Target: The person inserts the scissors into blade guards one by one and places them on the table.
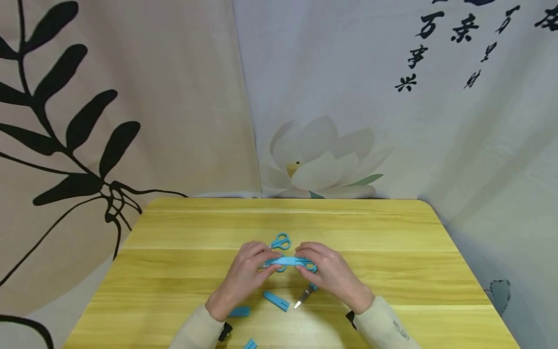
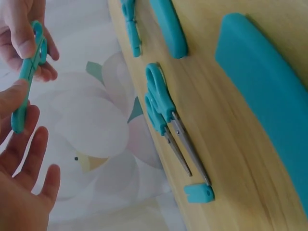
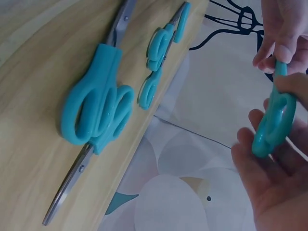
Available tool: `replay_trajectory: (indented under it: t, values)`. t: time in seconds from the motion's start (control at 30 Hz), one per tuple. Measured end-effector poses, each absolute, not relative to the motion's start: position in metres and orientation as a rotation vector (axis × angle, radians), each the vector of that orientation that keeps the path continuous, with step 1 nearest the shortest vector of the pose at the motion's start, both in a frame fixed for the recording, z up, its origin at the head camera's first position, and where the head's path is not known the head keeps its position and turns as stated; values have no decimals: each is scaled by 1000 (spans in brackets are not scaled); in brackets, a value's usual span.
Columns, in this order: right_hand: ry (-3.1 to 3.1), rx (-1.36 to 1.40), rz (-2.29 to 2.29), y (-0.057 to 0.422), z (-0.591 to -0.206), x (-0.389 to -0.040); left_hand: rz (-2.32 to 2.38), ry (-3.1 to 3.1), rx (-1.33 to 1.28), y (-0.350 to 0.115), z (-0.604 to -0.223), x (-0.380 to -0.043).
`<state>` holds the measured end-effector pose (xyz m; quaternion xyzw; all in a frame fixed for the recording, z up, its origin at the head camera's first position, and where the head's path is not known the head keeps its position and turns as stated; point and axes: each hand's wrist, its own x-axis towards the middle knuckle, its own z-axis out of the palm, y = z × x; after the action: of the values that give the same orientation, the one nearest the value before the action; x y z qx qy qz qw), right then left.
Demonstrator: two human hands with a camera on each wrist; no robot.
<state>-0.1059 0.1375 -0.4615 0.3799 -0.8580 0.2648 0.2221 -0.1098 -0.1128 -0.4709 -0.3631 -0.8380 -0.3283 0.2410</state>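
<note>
Blue scissors with looped handles and a flat, slim sheath [image 1: 288, 261] are held level above the tabletop, stretched between two bare hands. The left hand [image 1: 247, 265] pinches the sheath end between thumb and fingers; the right hand [image 1: 330, 269] grasps the handle end, thumb on one side and fingers on the other.

Just under this grip, a blue-handled pair with bare steel blades [image 1: 305, 295] lies partly hidden by the right hand, its tip slanting toward the person. From the right wrist, blue oval handles [image 3: 98, 91] show with bare blades pointing opposite ways; whether they belong to one pair or two, I cannot tell.

On the person's side of the grip, a flat blue strip with a notched end [image 1: 276, 301] lies aslant. A second flat blue strip [image 1: 239, 311] sits beside the left wrist, partly covered, and a small blue notched piece [image 1: 250, 344] is cut by the lower edge of the head view.

Just beyond the grip lies another blue-handled pair with round finger loops [image 1: 278, 243]. All these rest on a yellow wood-grain tabletop [image 1: 196, 223]. Farthest off, behind the table, hangs pale cloth printed with a white lotus [image 1: 324, 160], black leaves [image 1: 60, 72] and black brush characters [image 1: 465, 28].
</note>
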Motion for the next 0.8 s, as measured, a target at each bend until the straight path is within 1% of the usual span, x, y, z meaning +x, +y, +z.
replay_trajectory:
  t: [0.2,0.37,0.57,0.8]
  values:
    - [-2402,1024,771,140,-464,-106,-884,-2291,-988,-109,-475,-112]
    - [-2442,983,852,149,-464,-108,-949,-2434,-949,-110,-477,-111]
    - [-2474,882,915,171,-467,-117,-1077,-2632,-807,-125,-479,-107]
    - [-2623,693,982,202,-471,-132,-1060,-2646,-741,-146,-484,-105]
